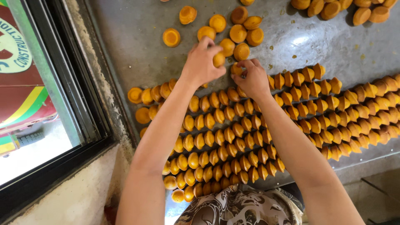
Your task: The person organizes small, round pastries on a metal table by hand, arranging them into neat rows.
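Head view: the left hand (202, 62) pinches one small orange cake (219, 59), the right hand (253, 79) fingers another at the rows' top edge. Many packed rows (250, 125) already cover the metal surface (133, 46); loose cakes (233, 29) beyond remain unsorted.

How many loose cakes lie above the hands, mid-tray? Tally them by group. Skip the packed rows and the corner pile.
Lone cakes, lying apart at left: 2
Clustered cakes: 8
Held cake in the left hand fingers: 1
Touched cake at the right hand fingers: 1
Cut-off cake at the top edge: 1
Total: 13
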